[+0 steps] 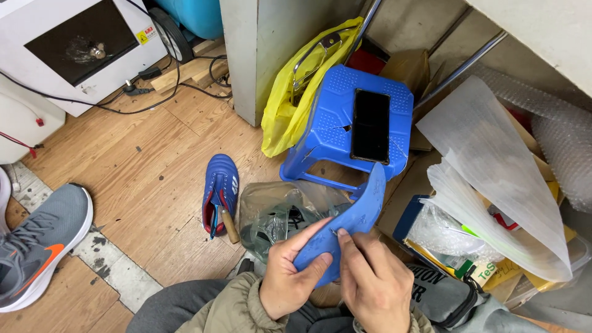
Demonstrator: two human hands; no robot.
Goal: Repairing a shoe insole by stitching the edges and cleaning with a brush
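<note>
Blue insole (354, 216), heel under hands

Blue insole (348, 225): matt, soft foam look. Stool (336, 117): blue moulded plastic, textured top. Phone (370, 125): glossy black glass. Floor (148, 166): worn wood planks, scuffed. Yellow bag (280, 117): thin shiny plastic. Blue shoe (220, 185): smooth synthetic, slight sheen. Grey sneaker (43, 240): knit mesh cloth.

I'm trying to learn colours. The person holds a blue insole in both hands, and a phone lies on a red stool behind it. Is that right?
Not quite: the stool is blue, not red. The head view shows the phone lying on top of it. The rest holds: the left hand and right hand both hold the blue insole in front of the stool.
</note>
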